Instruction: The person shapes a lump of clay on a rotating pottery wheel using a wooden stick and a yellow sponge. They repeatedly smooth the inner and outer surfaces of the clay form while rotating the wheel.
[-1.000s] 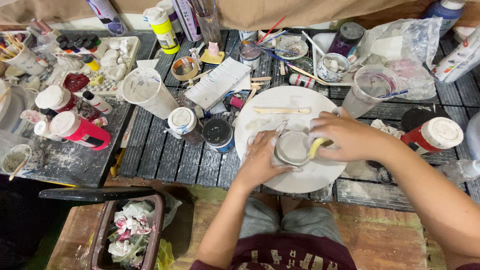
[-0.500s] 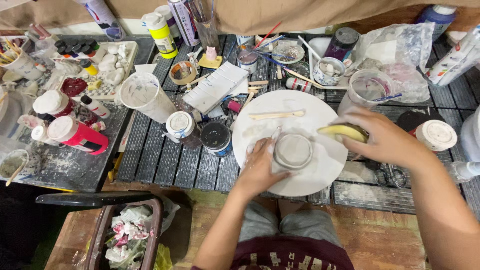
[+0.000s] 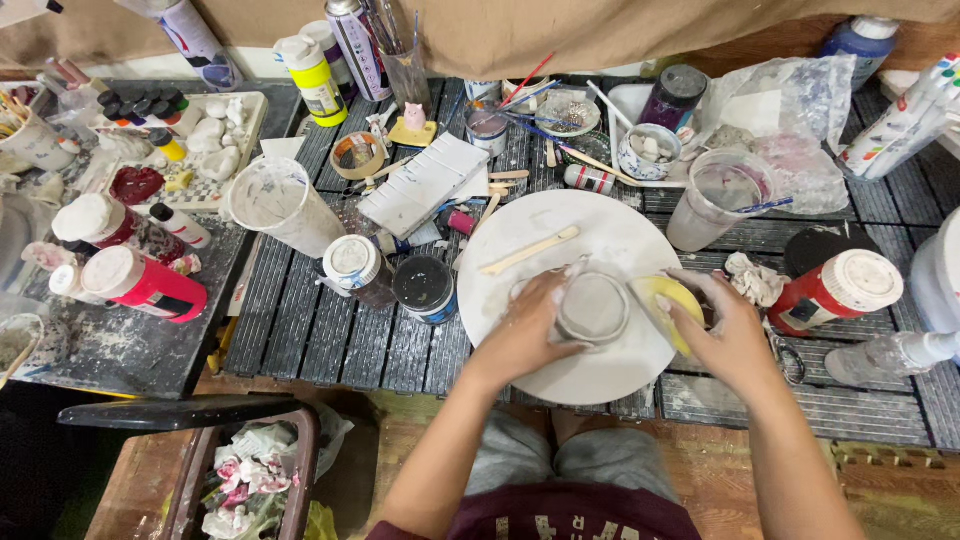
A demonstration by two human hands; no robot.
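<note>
A small grey clay pot (image 3: 592, 308) sits on a round white board (image 3: 560, 240) in the middle of the slatted table. My left hand (image 3: 528, 330) cups the pot's left side and steadies it. My right hand (image 3: 722, 330) holds a yellow sponge (image 3: 668, 300) pressed against the pot's right side. A flat wooden stick (image 3: 530, 250) lies on the board just behind the pot.
Jars and a white cup (image 3: 272, 200) crowd the table's left; a red bottle (image 3: 835, 290) and a clear water cup (image 3: 720, 195) stand to the right. Brushes, bowls and spray cans line the back. A bin of scraps (image 3: 250, 475) sits at lower left.
My right hand swung out to the right with the yellow sponge, then came back against the pot's right side. My left hand stayed on the pot.
</note>
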